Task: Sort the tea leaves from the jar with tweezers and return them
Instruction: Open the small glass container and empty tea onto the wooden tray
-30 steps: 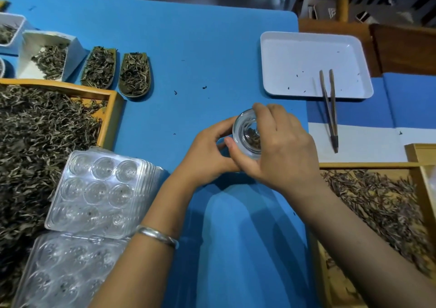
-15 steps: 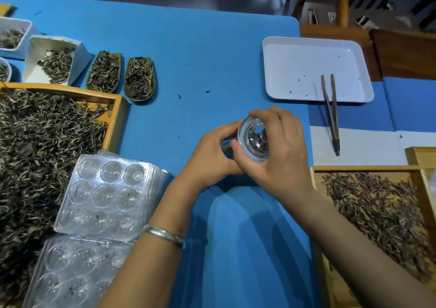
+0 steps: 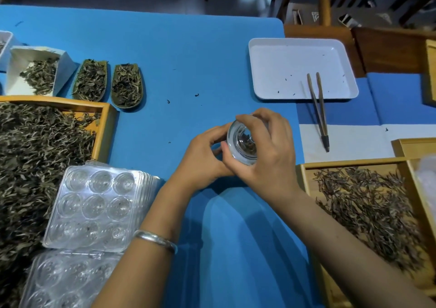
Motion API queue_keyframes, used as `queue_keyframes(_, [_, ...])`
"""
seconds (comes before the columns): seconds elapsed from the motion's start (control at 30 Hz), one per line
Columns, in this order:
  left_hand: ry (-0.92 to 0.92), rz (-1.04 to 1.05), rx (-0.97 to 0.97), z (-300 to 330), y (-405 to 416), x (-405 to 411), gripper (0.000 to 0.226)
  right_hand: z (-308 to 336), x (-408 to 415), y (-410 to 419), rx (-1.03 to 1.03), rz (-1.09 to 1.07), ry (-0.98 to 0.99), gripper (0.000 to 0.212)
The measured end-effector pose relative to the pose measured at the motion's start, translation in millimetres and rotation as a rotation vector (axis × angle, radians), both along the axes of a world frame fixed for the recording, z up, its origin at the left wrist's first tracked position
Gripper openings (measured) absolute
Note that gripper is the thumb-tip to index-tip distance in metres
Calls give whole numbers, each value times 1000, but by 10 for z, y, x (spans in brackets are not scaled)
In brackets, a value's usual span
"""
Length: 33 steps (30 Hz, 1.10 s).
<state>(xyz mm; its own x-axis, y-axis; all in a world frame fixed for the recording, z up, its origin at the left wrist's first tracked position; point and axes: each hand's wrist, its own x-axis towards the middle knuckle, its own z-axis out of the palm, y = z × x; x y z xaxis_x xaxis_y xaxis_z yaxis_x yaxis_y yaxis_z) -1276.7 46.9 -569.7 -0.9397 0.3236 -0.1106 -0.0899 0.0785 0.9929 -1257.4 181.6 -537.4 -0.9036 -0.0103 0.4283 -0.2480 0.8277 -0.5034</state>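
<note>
— Across the blue table (image 3: 188,55), what's the biggest thing?

— On my left, the wooden tray of loose tea leaves (image 3: 42,156), with clear blister trays (image 3: 94,208) in front of it. Another wooden tray of leaves (image 3: 368,204) sits on my right.

— And further out?

— A white tray (image 3: 302,69), with the tweezers (image 3: 318,109) lying half over its near edge.

— Where's the jar?

— Mid-table, tipped on its side. My right hand (image 3: 271,156) curls round the glass jar (image 3: 243,142); my left hand (image 3: 203,156) has its fingers bent against the mouth end. Dark tea (image 3: 247,143) shows inside.
</note>
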Motion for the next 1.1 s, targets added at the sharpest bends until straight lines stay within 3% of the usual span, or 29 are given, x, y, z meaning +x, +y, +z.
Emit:
queue_keyframes(0.23, [-4, 4, -8, 1, 2, -4, 53, 18, -9, 7, 22, 16, 17, 43])
queue_keyframes(0.53, [-14, 18, -10, -15, 17, 12, 53, 154, -69, 65, 205, 55, -18, 51])
queue_keyframes(0.8, [-13, 38, 3, -18, 15, 28, 57, 48, -31, 26, 29, 24, -12, 43])
queue_keyframes(1.1, [-17, 24, -27, 23, 15, 14, 55, 143, -66, 42, 69, 51, -54, 46])
